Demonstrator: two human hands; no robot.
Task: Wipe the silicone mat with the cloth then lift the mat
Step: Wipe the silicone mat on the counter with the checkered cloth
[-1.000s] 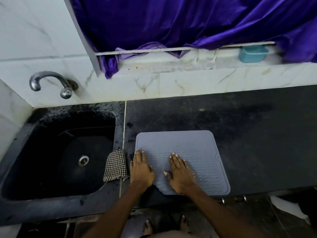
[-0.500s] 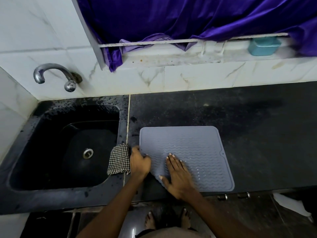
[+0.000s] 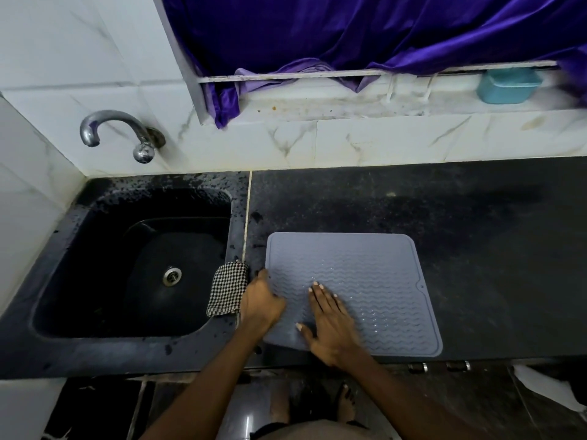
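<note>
A grey-blue silicone mat (image 3: pixel 365 281) with wavy ridges lies flat on the black counter near its front edge. My left hand (image 3: pixel 259 301) has its fingers curled over the mat's left edge and grips it. My right hand (image 3: pixel 328 322) lies flat on the mat's near left part, fingers straight and together. The black-and-white checked cloth (image 3: pixel 227 289) is folded and sits on the sink's right rim, just left of my left hand, held by neither hand.
A black sink (image 3: pixel 136 265) with a steel drain fills the left side, under a chrome tap (image 3: pixel 120 133) on the tiled wall. Black counter (image 3: pixel 476 233) stretches right of the mat. A teal container (image 3: pixel 506 85) stands on the sill below a purple curtain.
My left hand went from lying flat on the mat's left part to curling its fingers round the mat's left edge. The right hand stays flat on the mat.
</note>
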